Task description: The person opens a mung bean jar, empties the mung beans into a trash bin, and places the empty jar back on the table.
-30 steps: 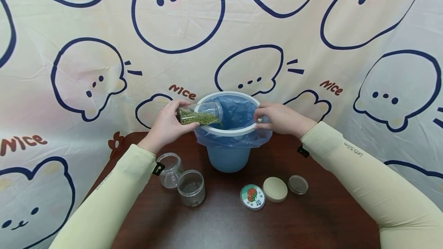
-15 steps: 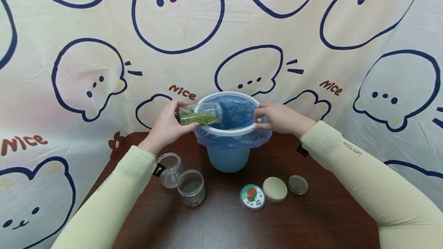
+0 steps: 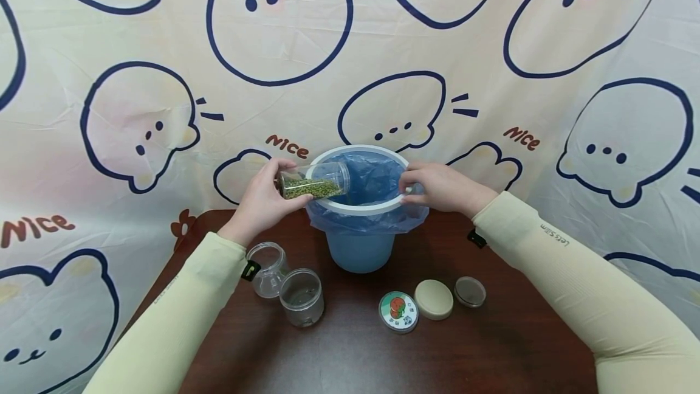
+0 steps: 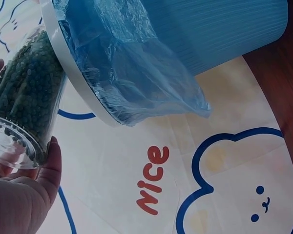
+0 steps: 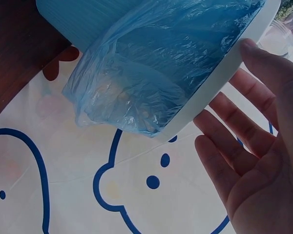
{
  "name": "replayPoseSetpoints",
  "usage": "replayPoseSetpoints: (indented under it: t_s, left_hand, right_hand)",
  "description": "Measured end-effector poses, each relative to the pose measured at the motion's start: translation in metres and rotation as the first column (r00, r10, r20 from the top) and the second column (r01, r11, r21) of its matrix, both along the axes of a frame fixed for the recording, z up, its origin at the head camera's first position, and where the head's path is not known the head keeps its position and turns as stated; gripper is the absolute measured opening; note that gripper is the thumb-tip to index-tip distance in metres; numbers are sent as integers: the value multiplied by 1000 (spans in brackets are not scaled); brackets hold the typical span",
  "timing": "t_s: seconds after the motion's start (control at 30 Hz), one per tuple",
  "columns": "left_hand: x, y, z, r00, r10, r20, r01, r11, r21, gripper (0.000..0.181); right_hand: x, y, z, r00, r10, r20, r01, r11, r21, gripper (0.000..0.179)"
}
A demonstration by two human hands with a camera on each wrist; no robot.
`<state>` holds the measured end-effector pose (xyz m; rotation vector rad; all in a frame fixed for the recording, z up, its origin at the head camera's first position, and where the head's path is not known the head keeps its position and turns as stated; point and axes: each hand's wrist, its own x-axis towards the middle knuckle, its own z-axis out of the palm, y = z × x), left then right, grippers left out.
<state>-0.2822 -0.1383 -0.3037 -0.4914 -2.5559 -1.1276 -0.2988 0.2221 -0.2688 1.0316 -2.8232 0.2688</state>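
Note:
My left hand (image 3: pixel 265 205) grips a clear plastic jar (image 3: pixel 328 172) lying nearly sideways, its mouth over the left rim of a blue trash can (image 3: pixel 361 251). Green mung beans (image 3: pixel 308 188) lie along the jar's lower side; in the left wrist view the beans (image 4: pixel 29 80) fill much of its length. A thin blue bag (image 3: pixel 377 175) lines the can and folds out under the white rim (image 3: pixel 363 209). My right hand (image 3: pixel 440 187) holds the rim's right side, thumb and fingertips against it in the right wrist view. The can's bottom inside is hidden.
Two clear open jars (image 3: pixel 268 278) (image 3: pixel 302 306) stand at the left on the brown table (image 3: pixel 350 357). To the right lie a lid with a printed tomato picture (image 3: pixel 398 311), a cream lid (image 3: pixel 434 300) and a clear lid (image 3: pixel 470 292). A patterned cloth (image 3: pixel 273 114) hangs close behind the can.
The beans near the jar's mouth look slightly fewer than a second ago. Both hands and the trash can keep their places; the head view shifts only a little.

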Motion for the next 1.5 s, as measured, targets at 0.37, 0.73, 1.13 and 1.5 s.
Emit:
replayPoseSetpoints:
  t_s: [0.37, 0.73, 1.13, 1.5]
  left_hand:
    - [1, 1, 2, 1000, -5, -1, 5, 1000, -2, 69]
    - [3, 0, 2, 1000, -5, 6, 5, 1000, -3, 68]
    - [4, 0, 2, 1000, -3, 24, 3, 1000, -5, 68]
    - [4, 5, 5, 1000, -4, 30, 4, 1000, -2, 68]
  right_hand:
    - [-1, 0, 0, 1000, 6, 3, -6, 1000, -1, 11]
    - [-2, -1, -1, 1000, 14, 6, -14, 1000, 3, 11]
    - [0, 0, -5, 1000, 2, 9, -2, 1000, 1, 12]
    - [-2, 0, -2, 1000, 4, -5, -4, 1000, 18, 12]
